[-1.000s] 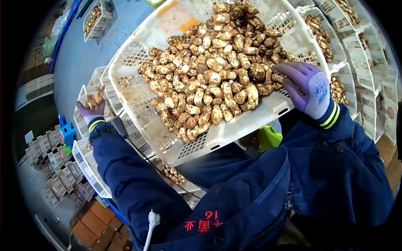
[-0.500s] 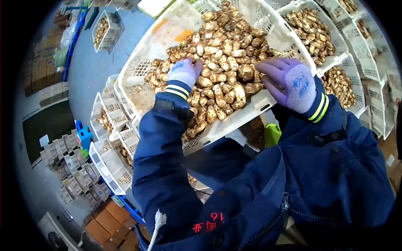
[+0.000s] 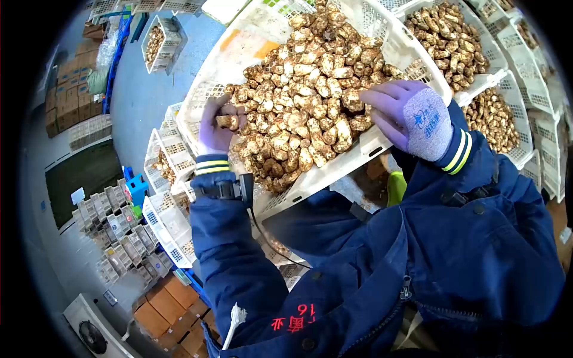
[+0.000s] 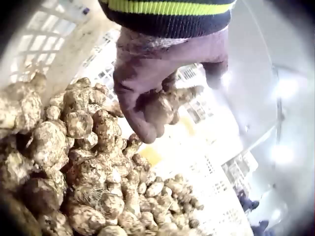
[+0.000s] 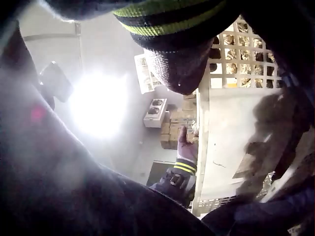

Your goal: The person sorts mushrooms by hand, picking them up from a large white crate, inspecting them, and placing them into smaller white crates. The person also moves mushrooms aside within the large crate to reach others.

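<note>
Hands apart. Left gloved purple hand (image 3: pixel 219 126): fingers curled round a knobbly brown-and-cream mushroom (image 3: pixel 227 122), at left side of mushroom heap (image 3: pixel 301 98). Right gloved purple hand (image 3: pixel 415 118): fingers extended, at heap's right edge; contact unclear. Heap between hands, in white perforated plastic crate (image 3: pixel 305 190).

Before me, mushrooms (image 3: pixel 310 95) are lying heaped in a crate (image 3: pixel 243 40); filled crates (image 3: pixel 484 81) are standing to its right.

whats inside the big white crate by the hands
The crate holds a heap of knobbly mushroom-like pieces, brown and white. Whatever lies beneath the heap is covered.
</note>
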Tool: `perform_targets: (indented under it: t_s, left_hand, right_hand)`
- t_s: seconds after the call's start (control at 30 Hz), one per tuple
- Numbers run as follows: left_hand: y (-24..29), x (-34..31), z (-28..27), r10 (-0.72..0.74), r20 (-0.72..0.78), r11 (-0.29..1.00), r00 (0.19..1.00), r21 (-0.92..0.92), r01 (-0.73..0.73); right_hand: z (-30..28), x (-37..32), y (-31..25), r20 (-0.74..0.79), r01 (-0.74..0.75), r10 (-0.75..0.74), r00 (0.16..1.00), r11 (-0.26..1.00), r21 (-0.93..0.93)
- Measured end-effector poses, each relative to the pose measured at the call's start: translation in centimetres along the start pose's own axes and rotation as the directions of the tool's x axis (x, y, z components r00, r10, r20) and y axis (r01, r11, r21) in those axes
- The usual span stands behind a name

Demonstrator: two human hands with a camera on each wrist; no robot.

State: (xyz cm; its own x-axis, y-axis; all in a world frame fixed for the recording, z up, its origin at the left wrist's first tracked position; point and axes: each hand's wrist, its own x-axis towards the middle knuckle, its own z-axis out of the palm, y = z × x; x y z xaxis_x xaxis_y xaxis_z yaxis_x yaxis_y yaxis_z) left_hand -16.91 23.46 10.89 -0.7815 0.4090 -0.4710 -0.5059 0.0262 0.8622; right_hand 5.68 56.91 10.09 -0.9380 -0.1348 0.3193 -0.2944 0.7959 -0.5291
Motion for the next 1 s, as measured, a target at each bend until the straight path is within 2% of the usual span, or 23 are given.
perform_targets:
  t_s: [0.03, 0.07, 0.1, 0.17, 0.2, 0.3, 0.33, 0.37, 0.4, 0.43, 0.47, 0.5, 0.53, 0.57, 0.6, 0.63, 0.67, 0.7, 0.73, 0.77, 0.83, 0.9, 1.0]
  left_hand:
    - [-0.8, 1.4, -0.3, 0.059, -0.134, 0.691, 0.989, 0.72, 0.056]
    - [-1.4, 2.0, 2.2, 0.077, -0.155, 0.351, 0.985, 0.929, 0.119]
    - [-2.3, 2.5, 4.3, 0.103, -0.166, -0.046, 0.981, 0.984, 0.171]
    - [-4.4, 3.7, 5.4, 0.057, 0.054, -0.474, 0.997, 0.88, -0.02]
    - [-4.9, 4.5, 5.8, 0.014, -0.023, -0.537, 1.0, 0.843, 0.027]
    - [-4.8, 5.2, 5.6, -0.019, -0.046, -0.538, 0.999, 0.843, 0.028]
    - [-4.1, 4.9, 5.1, -0.057, -0.042, -0.433, 0.997, 0.901, 0.014]
    - [-2.9, 3.8, 5.0, -0.042, -0.091, -0.212, 0.995, 0.974, 0.08]
    - [-2.2, 2.6, 4.1, -0.01, -0.163, 0.261, 0.987, 0.952, 0.16]
    - [-1.3, 1.9, 2.8, -0.022, -0.243, 0.675, 0.97, 0.712, 0.193]
    - [-2.1, 2.2, -1.4, 0.142, -0.014, 0.772, 0.99, 0.628, -0.102]
    - [-2.4, 1.8, -2.6, 0.116, -0.044, 0.967, 0.992, 0.232, -0.102]
    - [-2.6, 1.3, -3.7, 0.089, -0.074, 0.973, 0.993, -0.208, -0.103]
    - [-1.5, 0.3, -2.1, 0.055, -0.136, 0.983, 0.989, -0.166, -0.078]
    - [-1.2, 0.8, -2.4, 0.072, -0.047, 0.997, 0.996, 0.009, -0.072]
    - [-0.8, 1.8, -2.4, 0.072, 0.05, 0.98, 0.996, 0.183, -0.08]
    - [0.1, 2.1, 1.1, 0.058, -0.081, 0.877, 0.995, 0.481, -0.012]
    - [-0.6, 3.9, 1.8, 0.204, -0.034, 0.598, 0.978, 0.796, -0.097]
    - [-0.9, 5.3, 3.3, 0.171, -0.061, 0.295, 0.983, 0.955, 0.007]
    - [-1.3, 6.5, 4.7, 0.152, -0.099, -0.046, 0.983, 0.993, 0.107]
    - [-3.7, 9.0, 5.7, 0.02, -0.159, -0.492, 0.987, 0.858, 0.148]
    - [-3.6, 9.6, 7.1, -0.067, -0.214, -0.567, 0.975, 0.812, 0.139]
    - [-2.1, 9.2, 6.9, -0.136, -0.278, -0.481, 0.951, 0.857, 0.182]
  right_hand:
    - [0.4, -0.1, 0.1, -0.019, -0.006, 0.006, 1.0, 1.0, 0.012]
    - [0.4, -0.1, 0.1, -0.012, -0.013, 0.013, 1.0, 1.0, 0.008]
    - [0.3, -0.1, 0.0, -0.006, -0.019, 0.019, 1.0, 1.0, 0.003]
    - [0.2, 0.0, -0.1, 0.004, -0.028, 0.028, 1.0, 1.0, -0.012]
    - [0.1, 0.1, -0.1, 0.01, -0.031, 0.031, 0.999, 0.999, -0.018]
    - [-0.3, 0.2, -0.6, 0.031, -0.039, 0.04, 0.999, 0.999, -0.032]
    - [-0.3, 0.2, -0.5, 0.019, -0.027, 0.028, 0.999, 0.999, -0.03]
    - [-0.3, 0.2, -0.4, 0.002, -0.022, 0.022, 1.0, 0.999, -0.03]
    - [0.0, -0.1, -0.1, -0.015, -0.017, 0.017, 1.0, 1.0, 0.002]
    - [-0.4, 0.0, -0.4, 0.001, -0.027, 0.027, 1.0, 1.0, 0.0]
    - [-0.4, -0.2, -0.3, 0.004, -0.02, 0.02, 1.0, 1.0, -0.005]
    - [-0.3, -0.1, -0.1, 0.009, -0.004, 0.004, 1.0, 1.0, -0.009]
    - [-0.2, 0.0, 0.0, 0.015, -0.013, 0.013, 1.0, 1.0, 0.002]
    - [0.0, 0.1, 0.0, 0.021, -0.02, 0.02, 1.0, 1.0, 0.011]
    - [0.1, 0.0, 0.0, -0.009, -0.008, 0.008, 1.0, 1.0, -0.005]
    - [0.2, 0.0, -0.1, 0.007, -0.023, 0.023, 1.0, 1.0, 0.001]
    - [0.0, 0.0, -0.1, 0.014, -0.027, 0.027, 1.0, 1.0, -0.007]
    - [-0.1, 0.0, -0.2, 0.022, -0.034, 0.034, 0.999, 0.999, -0.016]
    - [-0.1, 0.0, -0.3, 0.019, -0.04, 0.04, 0.999, 0.999, -0.021]
    - [-0.1, 0.0, -0.4, 0.017, -0.043, 0.043, 0.999, 0.999, -0.025]
    - [0.3, 0.1, -0.2, -0.015, -0.032, 0.032, 0.999, 0.999, -0.037]
    - [-0.3, 0.3, -0.4, 0.02, -0.027, 0.028, 0.999, 0.999, -0.039]
    - [0.0, 0.3, -0.2, -0.012, -0.001, 0.0, 1.0, 0.999, -0.035]
